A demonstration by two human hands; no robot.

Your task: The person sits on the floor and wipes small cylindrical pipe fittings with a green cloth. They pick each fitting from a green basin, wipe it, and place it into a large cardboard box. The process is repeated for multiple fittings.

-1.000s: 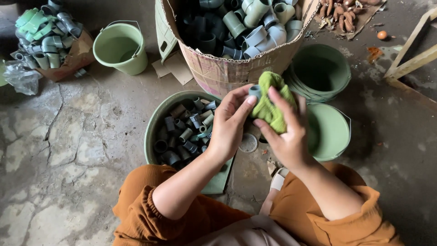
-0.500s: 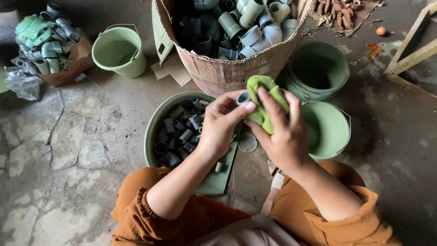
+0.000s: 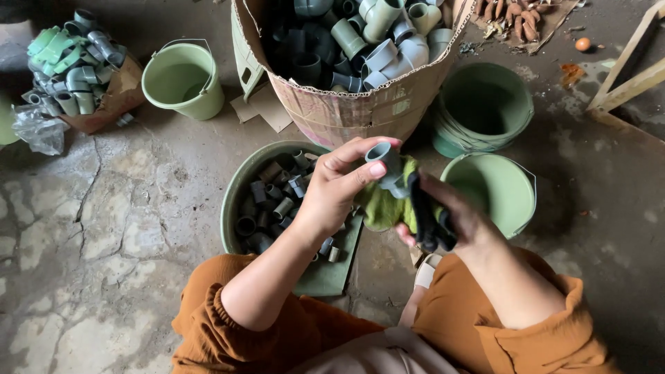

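Note:
My left hand pinches a small grey pipe fitting between thumb and fingers, above a green basin full of grey and green fittings. My right hand sits just right of it, palm turned up, holding a crumpled green cloth against the fitting. The fingers of that hand look dark and stained. Both hands hover over my lap in orange trousers.
A cardboard box of larger pipe elbows stands behind the basin. Green buckets sit at the left, at the right and in a stack behind. More fittings are heaped at far left. Cracked concrete floor and wooden slats surround me.
My right hand dropped and turned palm up, taking the cloth off the top of the fitting to beneath it. The fitting in my left hand now stands exposed.

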